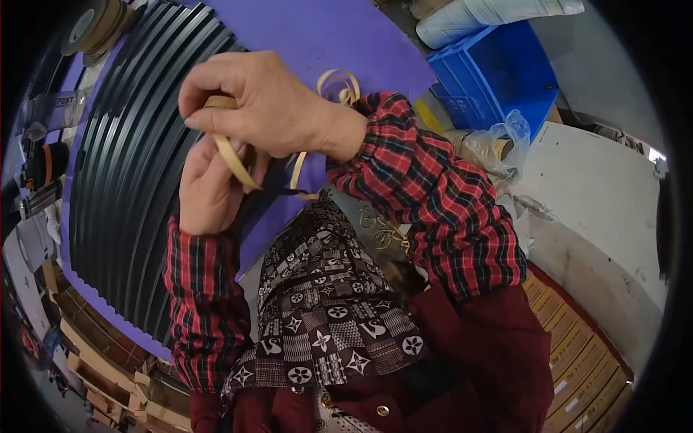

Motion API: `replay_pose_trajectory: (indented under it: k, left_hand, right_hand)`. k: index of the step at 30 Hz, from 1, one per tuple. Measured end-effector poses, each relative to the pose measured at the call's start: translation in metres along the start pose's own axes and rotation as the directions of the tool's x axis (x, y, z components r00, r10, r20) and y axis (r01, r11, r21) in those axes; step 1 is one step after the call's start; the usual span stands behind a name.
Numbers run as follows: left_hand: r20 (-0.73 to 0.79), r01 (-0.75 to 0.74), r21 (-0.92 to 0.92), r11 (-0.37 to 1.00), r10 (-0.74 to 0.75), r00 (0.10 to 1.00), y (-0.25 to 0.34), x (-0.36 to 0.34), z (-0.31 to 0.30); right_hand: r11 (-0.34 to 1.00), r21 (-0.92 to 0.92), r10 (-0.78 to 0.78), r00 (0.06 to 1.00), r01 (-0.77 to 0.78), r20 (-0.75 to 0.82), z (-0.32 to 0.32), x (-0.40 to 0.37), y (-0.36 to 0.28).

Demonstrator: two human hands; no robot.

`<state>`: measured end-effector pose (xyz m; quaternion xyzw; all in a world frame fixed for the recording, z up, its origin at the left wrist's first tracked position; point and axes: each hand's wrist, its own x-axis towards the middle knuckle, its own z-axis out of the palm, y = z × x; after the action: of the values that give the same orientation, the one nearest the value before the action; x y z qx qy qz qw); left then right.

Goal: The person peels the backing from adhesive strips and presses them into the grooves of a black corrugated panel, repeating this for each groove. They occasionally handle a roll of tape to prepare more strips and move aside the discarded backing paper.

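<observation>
A narrow pale-yellow strip [232,160] curves down from the fingers of my right hand [271,105], which is closed on it. Just below, my left hand [207,189] is closed too, with the strip passing across its fingertips; what lies inside its grip is hidden. More of the strip hangs behind the right wrist and curls into a loose coil [348,88] on the purple surface [310,36]. Beside my left hand, several long black strips [137,173] lie side by side in a wide row. A thin dark end [283,190] shows by the lower bend of the yellow strip.
A blue plastic bin [498,72] stands at the far right, near a crumpled clear bag [509,144] and a white board [588,195]. A spool [94,29] sits at the upper left. Stacked brown cartons [577,353] are at lower right, with wooden pallets [108,375] at lower left.
</observation>
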<state>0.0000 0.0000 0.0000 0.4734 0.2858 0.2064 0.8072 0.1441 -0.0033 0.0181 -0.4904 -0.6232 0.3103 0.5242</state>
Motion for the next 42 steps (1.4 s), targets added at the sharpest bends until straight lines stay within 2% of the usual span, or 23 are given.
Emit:
replay_pose_trajectory:
  k: [2, 3, 6, 7, 9, 10, 11, 12, 14, 15, 16, 18, 19, 23, 26, 29, 30, 34, 35, 38, 39, 41, 42]
  left_hand:
    - [-0.018, 0.026, -0.268, 0.963, -0.032, 0.999, 0.014, -0.019, 0.005]
    - [-0.154, -0.071, -0.285, 0.956, 0.027, 0.988, -0.003, -0.057, 0.043]
    - [-0.144, -0.161, -0.038, 0.986, 0.154, 0.978, -0.012, -0.132, 0.050]
    - [-0.152, -0.178, -0.042, 0.983, 0.170, 0.974, -0.009, -0.152, 0.059]
    - [-0.203, -0.103, 0.224, 0.969, 0.150, 0.968, 0.005, -0.193, 0.075]
    - [-0.158, -0.191, 0.291, 0.938, 0.244, 0.957, 0.010, -0.213, 0.080]
    - [-0.123, -0.323, 0.282, 0.903, 0.368, 0.922, 0.018, -0.232, 0.088]
    - [-0.077, -0.448, 0.270, 0.852, 0.483, 0.872, 0.027, -0.249, 0.099]
    - [-0.056, -0.541, 0.299, 0.786, 0.581, 0.812, 0.050, -0.286, 0.111]
    - [-0.024, -0.595, 0.293, 0.748, 0.628, 0.778, 0.062, -0.302, 0.114]
    - [-0.098, -0.621, 0.248, 0.744, 0.657, 0.747, 0.075, -0.319, 0.123]
    - [-0.200, -0.684, 0.198, 0.702, 0.712, 0.672, 0.098, -0.350, 0.137]
    - [-0.200, -0.712, 0.212, 0.669, 0.743, 0.639, 0.104, -0.364, 0.138]
    - [-0.292, -0.756, 0.358, 0.548, 0.835, 0.467, 0.120, -0.422, 0.133]
    - [-0.462, -0.636, 0.571, 0.519, 0.844, 0.273, 0.127, -0.470, 0.107]
    - [-0.627, -0.346, 0.722, 0.599, 0.778, 0.038, 0.117, -0.527, 0.060]
    - [-0.673, -0.234, 0.725, 0.648, 0.738, -0.039, 0.110, -0.550, 0.042]
    - [-0.799, 0.142, 0.508, 0.850, 0.526, -0.290, 0.060, -0.644, -0.028]
    - [-0.821, 0.207, 0.414, 0.886, 0.462, -0.337, 0.044, -0.665, -0.043]
    - [-0.859, 0.370, 0.097, 0.924, 0.265, -0.437, -0.007, -0.719, -0.091]
    - [-0.872, 0.422, -0.009, 0.907, 0.200, -0.448, -0.023, -0.731, -0.104]
    - [-0.896, 0.536, -0.194, 0.821, 0.074, -0.438, -0.053, -0.738, -0.133]
    - [-0.912, 0.606, -0.255, 0.753, 0.021, -0.410, -0.065, -0.729, -0.145]
  right_hand:
    - [0.999, 0.035, -0.035, 0.998, 0.034, 0.042, 0.011, 0.004, -0.005]
    - [0.985, -0.065, -0.159, 0.986, 0.162, 0.043, 0.006, -0.033, -0.030]
    - [0.981, 0.097, -0.171, 0.984, 0.165, 0.053, 0.028, -0.078, -0.063]
    - [0.957, 0.007, -0.289, 0.957, 0.289, 0.033, 0.032, -0.092, -0.076]
    - [0.962, 0.202, -0.148, 0.973, 0.182, -0.175, 0.012, -0.116, -0.095]
    - [0.925, 0.347, -0.054, 0.959, 0.152, -0.277, -0.005, -0.129, -0.100]
    - [0.875, 0.361, -0.120, 0.867, 0.323, -0.484, -0.035, -0.148, -0.089]
    - [0.890, 0.408, 0.155, 0.707, 0.203, -0.690, -0.055, -0.176, -0.082]
    - [0.856, 0.510, 0.410, 0.485, 0.089, -0.773, -0.074, -0.255, -0.020]
    - [0.800, 0.599, 0.557, 0.410, -0.031, -0.722, -0.069, -0.305, 0.026]
    - [0.696, 0.704, 0.644, 0.558, -0.142, -0.523, -0.052, -0.359, 0.061]
    - [0.240, 0.937, 0.953, 0.245, -0.254, -0.178, 0.016, -0.431, 0.108]
    - [0.045, 0.929, 0.997, -0.048, -0.368, -0.067, 0.045, -0.424, 0.095]
    - [-0.189, 0.982, 0.982, -0.031, 0.008, 0.189, 0.107, -0.399, 0.095]
    - [-0.287, 0.958, 0.957, -0.038, 0.017, 0.288, 0.136, -0.386, 0.121]
    - [-0.147, 0.937, 0.987, -0.007, 0.317, 0.158, 0.146, -0.388, 0.157]
    - [-0.071, 0.949, 0.995, -0.042, 0.307, 0.088, 0.128, -0.383, 0.147]
    - [0.255, 0.951, 0.937, 0.197, 0.178, -0.288, 0.030, -0.438, 0.207]
    - [0.301, 0.896, 0.952, -0.057, 0.326, -0.299, -0.023, -0.412, 0.168]
    - [0.510, 0.807, 0.772, 0.256, 0.297, -0.582, -0.198, -0.425, 0.156]
    - [0.525, 0.741, 0.790, 0.082, 0.419, -0.607, -0.254, -0.402, 0.125]
    - [0.784, 0.583, 0.464, 0.423, 0.213, -0.778, -0.362, -0.378, 0.074]
    - [0.663, 0.631, 0.514, 0.367, 0.403, -0.775, -0.393, -0.344, 0.020]
